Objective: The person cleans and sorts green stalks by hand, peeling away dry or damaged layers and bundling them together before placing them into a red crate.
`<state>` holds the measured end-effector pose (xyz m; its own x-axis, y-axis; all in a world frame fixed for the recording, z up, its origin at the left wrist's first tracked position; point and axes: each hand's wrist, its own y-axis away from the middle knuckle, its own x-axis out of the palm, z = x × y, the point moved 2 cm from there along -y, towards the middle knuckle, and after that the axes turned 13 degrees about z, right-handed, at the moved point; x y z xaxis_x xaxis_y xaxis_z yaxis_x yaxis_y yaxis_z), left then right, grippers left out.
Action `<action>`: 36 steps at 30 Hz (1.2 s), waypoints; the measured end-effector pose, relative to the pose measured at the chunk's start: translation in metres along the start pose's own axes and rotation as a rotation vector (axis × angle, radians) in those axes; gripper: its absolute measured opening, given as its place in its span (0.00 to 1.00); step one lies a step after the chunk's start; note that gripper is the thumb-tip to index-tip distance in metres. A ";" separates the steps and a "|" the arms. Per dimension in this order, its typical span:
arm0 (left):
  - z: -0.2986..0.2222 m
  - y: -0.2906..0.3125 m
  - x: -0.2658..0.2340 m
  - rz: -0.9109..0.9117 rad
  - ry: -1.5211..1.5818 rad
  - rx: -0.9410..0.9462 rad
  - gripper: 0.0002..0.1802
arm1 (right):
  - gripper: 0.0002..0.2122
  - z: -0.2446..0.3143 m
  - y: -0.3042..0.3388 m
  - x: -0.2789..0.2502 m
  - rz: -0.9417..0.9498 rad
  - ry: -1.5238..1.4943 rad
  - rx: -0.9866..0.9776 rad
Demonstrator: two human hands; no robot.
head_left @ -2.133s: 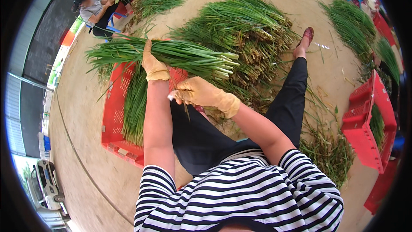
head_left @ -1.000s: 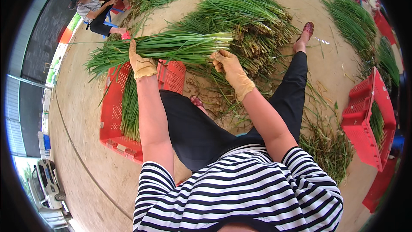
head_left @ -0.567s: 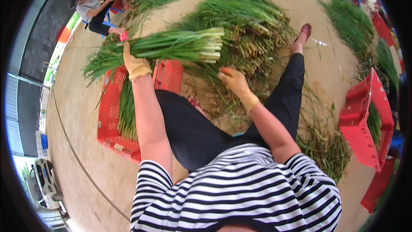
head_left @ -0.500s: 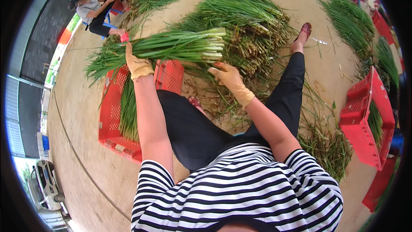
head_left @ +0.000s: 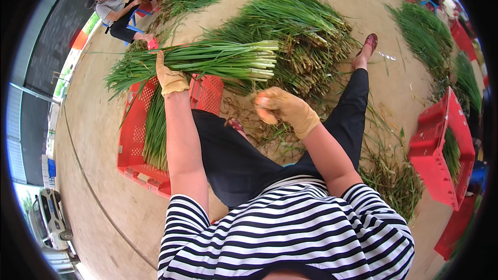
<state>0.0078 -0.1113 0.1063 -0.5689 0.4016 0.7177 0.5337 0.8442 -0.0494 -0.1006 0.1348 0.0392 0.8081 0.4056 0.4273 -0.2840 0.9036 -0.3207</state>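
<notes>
Gripping pale-ended bunch of long green stalks (head_left: 223,58) in tan-gloved left hand (head_left: 171,78) above far edge of red plastic crate (head_left: 129,145). Our tan-gloved right hand (head_left: 287,108) curled near pale ends; cannot tell if holding anything. Step seems tidying bunch; next calls for steady grip.

The bunch (head_left: 228,59) is in the left hand (head_left: 170,79), before the pile (head_left: 306,31). At the left, stalks (head_left: 155,140) lie in a crate (head_left: 131,137); at the right is another crate (head_left: 433,171).
</notes>
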 end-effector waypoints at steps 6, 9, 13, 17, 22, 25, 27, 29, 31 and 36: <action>-0.002 -0.009 -0.005 -0.052 0.023 0.059 0.17 | 0.15 -0.034 0.035 -0.020 -0.143 0.630 0.264; -0.009 -0.016 -0.022 0.107 0.057 0.045 0.17 | 0.16 -0.068 0.031 -0.036 -0.568 1.274 0.671; 0.000 0.001 -0.001 -0.024 -0.016 0.016 0.18 | 0.16 -0.045 0.006 -0.039 -0.752 0.801 0.010; -0.002 -0.004 -0.008 0.018 0.088 -0.028 0.16 | 0.14 -0.047 -0.009 -0.056 -0.954 0.457 0.012; 0.005 -0.006 -0.008 -0.003 0.068 -0.038 0.18 | 0.10 -0.037 -0.027 -0.049 -0.893 0.220 0.016; 0.006 -0.012 -0.016 0.017 0.063 -0.026 0.19 | 0.09 -0.041 -0.040 -0.051 -0.854 0.055 0.000; 0.005 -0.008 -0.004 -0.007 0.064 -0.034 0.18 | 0.07 -0.041 -0.036 -0.059 -0.748 -0.119 -0.112; 0.004 -0.001 0.007 -0.066 0.058 -0.063 0.17 | 0.07 -0.040 -0.027 -0.065 -0.701 -0.194 -0.158; -0.010 -0.014 -0.031 -0.030 0.027 0.013 0.17 | 0.09 -0.032 -0.015 -0.055 -0.533 -0.189 -0.086; -0.013 -0.024 -0.043 0.032 0.034 0.024 0.17 | 0.07 -0.062 0.058 -0.081 -0.293 -0.067 -0.060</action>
<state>0.0277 -0.1533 0.0854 -0.5301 0.4161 0.7388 0.5356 0.8398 -0.0887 -0.1505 0.1462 -0.0667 0.8147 0.1386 0.5630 -0.0110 0.9745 -0.2240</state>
